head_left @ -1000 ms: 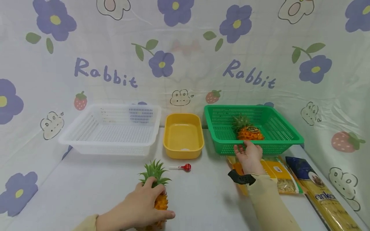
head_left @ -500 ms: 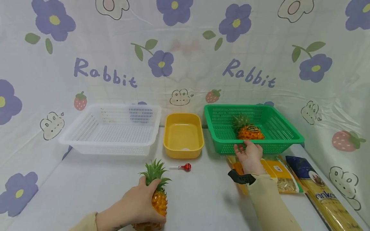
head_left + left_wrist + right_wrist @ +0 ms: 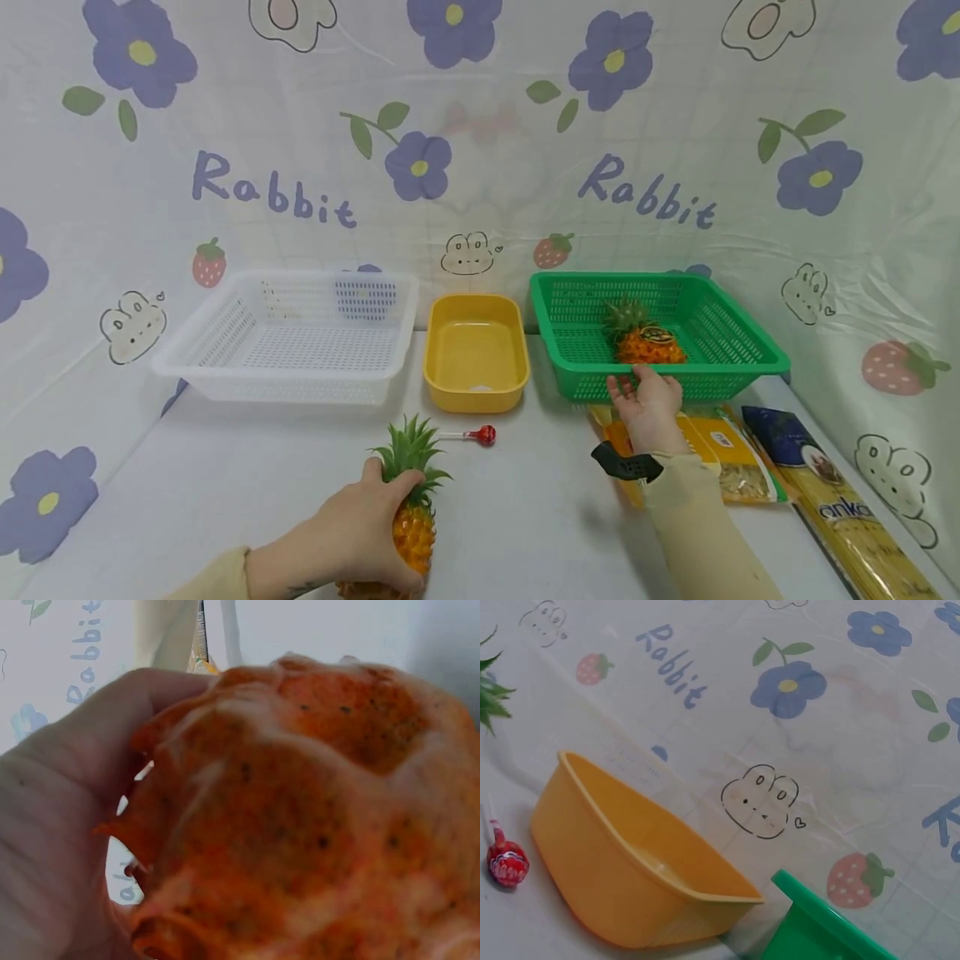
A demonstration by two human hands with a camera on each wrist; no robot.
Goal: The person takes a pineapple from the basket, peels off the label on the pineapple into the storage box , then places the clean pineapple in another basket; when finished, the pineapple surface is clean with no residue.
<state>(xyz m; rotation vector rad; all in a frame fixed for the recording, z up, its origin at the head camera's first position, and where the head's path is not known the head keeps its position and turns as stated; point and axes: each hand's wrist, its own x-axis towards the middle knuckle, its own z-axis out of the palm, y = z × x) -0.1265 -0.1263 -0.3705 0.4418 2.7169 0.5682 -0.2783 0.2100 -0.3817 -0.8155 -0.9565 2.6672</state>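
Note:
In the head view my left hand (image 3: 356,529) grips a small orange pineapple (image 3: 417,527) with a green leafy crown, at the near middle of the table. The left wrist view shows the pineapple's skin (image 3: 300,817) large and blurred, with my thumb side against it. My right hand (image 3: 651,408) touches the front of a green basket (image 3: 667,383) just below its rim, with loosely bent fingers. A second pineapple (image 3: 648,343), bearing a dark label, lies in that basket. My right fingers are out of sight in the right wrist view.
A white basket (image 3: 277,387) stands at the back left, a yellow tub (image 3: 476,400) at the back middle. A red lollipop (image 3: 486,434) lies before the tub. Beneath and beside my right arm lie a yellow food packet (image 3: 742,479) and a long pasta packet (image 3: 843,504).
My left fingers have come off the crown and round the pineapple's far side. Its crown has shifted slightly right. My right hand has stayed at the green basket.

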